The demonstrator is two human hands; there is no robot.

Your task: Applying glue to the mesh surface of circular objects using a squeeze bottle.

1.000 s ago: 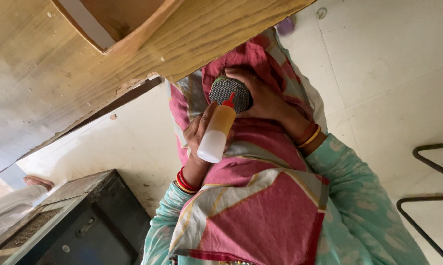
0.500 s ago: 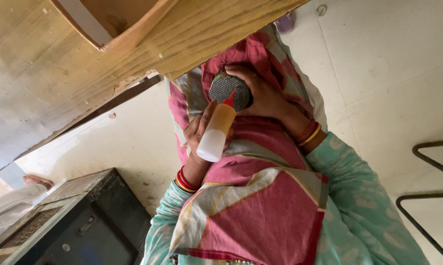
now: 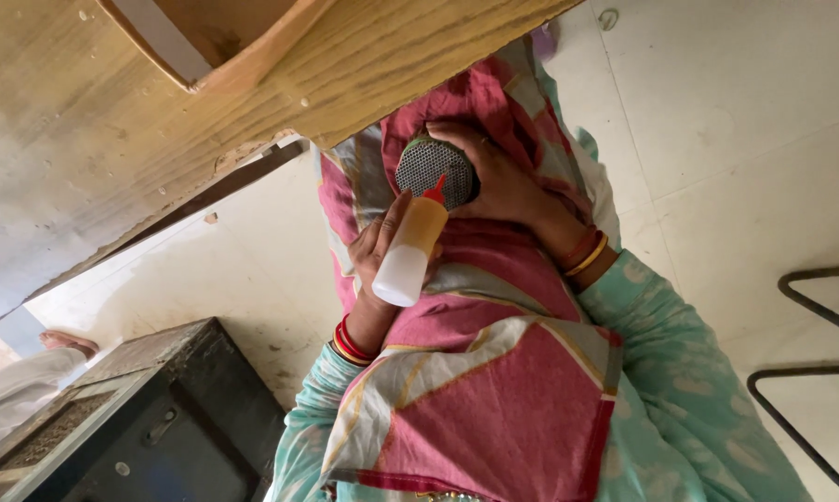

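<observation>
The left hand point(image 3: 382, 246) is wrapped around a squeeze bottle point(image 3: 410, 249), its red nozzle touching the round mesh part point(image 3: 435, 172) cupped at twelve o'clock by the right hand point(image 3: 503, 177); application looks underway, finish unclear.

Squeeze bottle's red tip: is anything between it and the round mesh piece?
Nothing visible. The left hand holds the squeeze bottle with its red tip right at the round mesh piece, which the right hand grips from the other side.
</observation>
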